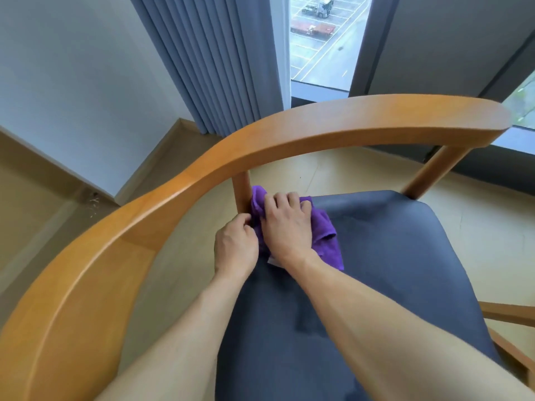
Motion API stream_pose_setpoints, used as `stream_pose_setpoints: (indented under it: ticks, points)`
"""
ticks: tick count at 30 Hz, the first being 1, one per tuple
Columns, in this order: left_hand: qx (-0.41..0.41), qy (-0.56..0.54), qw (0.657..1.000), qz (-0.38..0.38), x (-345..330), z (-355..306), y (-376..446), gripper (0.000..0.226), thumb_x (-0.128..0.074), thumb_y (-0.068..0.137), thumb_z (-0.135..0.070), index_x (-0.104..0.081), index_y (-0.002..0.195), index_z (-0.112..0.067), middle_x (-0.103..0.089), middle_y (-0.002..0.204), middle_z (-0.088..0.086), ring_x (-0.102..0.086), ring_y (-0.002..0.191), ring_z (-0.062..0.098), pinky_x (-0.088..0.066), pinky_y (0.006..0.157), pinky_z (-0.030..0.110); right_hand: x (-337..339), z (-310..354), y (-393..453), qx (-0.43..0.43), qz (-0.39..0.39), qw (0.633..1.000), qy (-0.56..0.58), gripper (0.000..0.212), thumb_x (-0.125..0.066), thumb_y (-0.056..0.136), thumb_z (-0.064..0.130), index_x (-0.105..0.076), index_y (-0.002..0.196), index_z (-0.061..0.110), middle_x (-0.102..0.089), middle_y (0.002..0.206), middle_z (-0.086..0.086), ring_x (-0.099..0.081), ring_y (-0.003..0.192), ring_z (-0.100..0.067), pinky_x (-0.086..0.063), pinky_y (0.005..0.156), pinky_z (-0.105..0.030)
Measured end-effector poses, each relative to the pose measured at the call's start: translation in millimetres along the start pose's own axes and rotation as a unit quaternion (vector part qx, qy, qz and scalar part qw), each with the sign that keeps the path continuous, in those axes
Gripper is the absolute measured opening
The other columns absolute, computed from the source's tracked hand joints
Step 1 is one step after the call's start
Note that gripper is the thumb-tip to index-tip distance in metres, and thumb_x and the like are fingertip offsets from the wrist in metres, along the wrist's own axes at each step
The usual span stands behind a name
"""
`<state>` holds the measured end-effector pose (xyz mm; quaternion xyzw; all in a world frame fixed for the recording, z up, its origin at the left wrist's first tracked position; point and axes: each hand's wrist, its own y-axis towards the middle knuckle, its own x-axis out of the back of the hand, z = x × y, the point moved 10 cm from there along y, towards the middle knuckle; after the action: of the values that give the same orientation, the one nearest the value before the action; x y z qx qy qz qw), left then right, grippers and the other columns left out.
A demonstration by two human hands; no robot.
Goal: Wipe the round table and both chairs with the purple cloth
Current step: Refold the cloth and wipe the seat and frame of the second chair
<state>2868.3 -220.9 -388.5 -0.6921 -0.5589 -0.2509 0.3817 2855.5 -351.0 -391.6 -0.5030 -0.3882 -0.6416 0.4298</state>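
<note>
A wooden chair with a curved backrest rail and a dark grey seat fills the view. The purple cloth lies bunched at the seat's back left corner, against a wooden post under the rail. My right hand presses down on the cloth with fingers curled over it. My left hand is just left of it, fingers closed on the cloth's edge beside the post. The round table and the other chair are out of view.
Grey curtains hang behind the chair, beside a tall window. A white wall with a beige skirting runs on the left. Beige floor surrounds the chair. Another wooden part shows at the right edge.
</note>
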Motion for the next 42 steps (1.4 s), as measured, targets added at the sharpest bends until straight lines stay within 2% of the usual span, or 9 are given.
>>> stream_pose_setpoints:
  ticks: [5,10,14,20,23,27,34,38,42]
  points:
    - [-0.106,0.197,0.974,0.045,-36,-5,-33,0.056,-0.043,0.104,-0.033,-0.034,0.152,-0.007,-0.039,0.157,0.013,-0.035,0.144,0.025,-0.027,0.115,0.032,16,-45,10,0.087,-0.021,0.996,-0.012,0.027,-0.048,0.093,0.026,-0.058,0.118,0.026,-0.059,0.116,-0.001,-0.049,0.109,-0.029,-0.035,0.083,-0.042]
    - [-0.119,0.322,0.938,0.052,-51,-11,-28,0.093,-0.039,0.088,-0.077,-0.032,0.146,-0.005,-0.039,0.151,0.010,-0.039,0.138,0.025,-0.035,0.112,0.034,49,-217,11,-0.107,-0.032,0.992,-0.051,0.027,-0.051,0.094,0.026,-0.059,0.119,0.022,-0.059,0.116,-0.010,-0.047,0.106,-0.035,-0.042,0.083,-0.045]
    - [-0.125,0.360,0.923,0.045,-54,-17,-26,0.096,-0.039,0.085,-0.081,-0.034,0.144,-0.006,-0.042,0.147,0.009,-0.042,0.134,0.023,-0.037,0.109,0.032,41,-181,15,-0.143,-0.037,0.988,-0.052,0.027,-0.055,0.093,0.029,-0.055,0.120,0.029,-0.058,0.116,-0.008,-0.048,0.106,-0.035,-0.038,0.078,-0.042]
    - [-0.130,0.380,0.915,0.051,-50,-28,-22,0.089,-0.050,0.077,-0.083,-0.049,0.128,-0.011,-0.056,0.125,0.005,-0.054,0.119,0.024,-0.045,0.092,0.033,19,-38,-11,0.044,-0.038,0.998,0.001,0.037,-0.056,0.087,0.035,-0.054,0.124,0.036,-0.059,0.119,-0.003,-0.048,0.108,-0.032,-0.035,0.086,-0.049]
    - [-0.100,0.408,0.901,0.104,-46,-46,-7,0.084,-0.065,0.066,-0.083,-0.047,0.115,-0.017,-0.062,0.109,0.003,-0.063,0.105,0.027,-0.040,0.068,0.034,23,-66,-11,0.088,-0.009,0.995,-0.048,0.044,-0.057,0.087,0.034,-0.049,0.130,0.039,-0.054,0.127,-0.002,-0.046,0.113,-0.031,-0.034,0.081,-0.046]
    - [-0.096,0.471,0.859,0.174,-59,-73,3,0.093,-0.076,0.065,-0.073,-0.036,0.130,-0.020,-0.053,0.092,0.002,-0.060,0.095,0.028,-0.043,0.063,0.033,42,-154,-8,-0.024,0.012,0.998,-0.059,0.046,-0.054,0.086,0.037,-0.046,0.131,0.040,-0.050,0.130,-0.002,-0.042,0.118,-0.030,-0.034,0.076,-0.043]
    - [-0.105,0.499,0.843,0.169,-63,-63,0,0.117,-0.063,0.074,-0.078,-0.004,0.159,-0.025,-0.062,0.115,0.008,-0.061,0.097,0.024,-0.043,0.065,0.031,43,-155,-16,-0.123,0.063,0.990,0.000,0.049,-0.060,0.083,0.030,-0.045,0.129,0.031,-0.041,0.128,-0.010,-0.036,0.116,-0.036,-0.041,0.074,-0.042]
    - [-0.099,0.477,0.856,0.174,-65,-58,3,0.108,-0.066,0.076,-0.073,-0.012,0.158,-0.029,-0.053,0.127,0.014,-0.059,0.113,0.029,-0.040,0.071,0.033,29,-72,-45,0.021,0.067,0.997,0.035,0.051,-0.058,0.082,0.030,-0.045,0.132,0.031,-0.046,0.124,-0.009,-0.040,0.107,-0.033,-0.037,0.064,-0.037]
    - [-0.069,0.471,0.863,0.172,-61,-52,4,0.115,-0.064,0.071,-0.080,-0.001,0.158,-0.038,-0.048,0.131,0.011,-0.056,0.115,0.028,-0.038,0.072,0.034,43,-128,-56,0.010,0.030,0.999,-0.010,0.043,-0.055,0.084,0.034,-0.052,0.127,0.032,-0.048,0.127,-0.006,-0.043,0.107,-0.032,-0.039,0.067,-0.037]
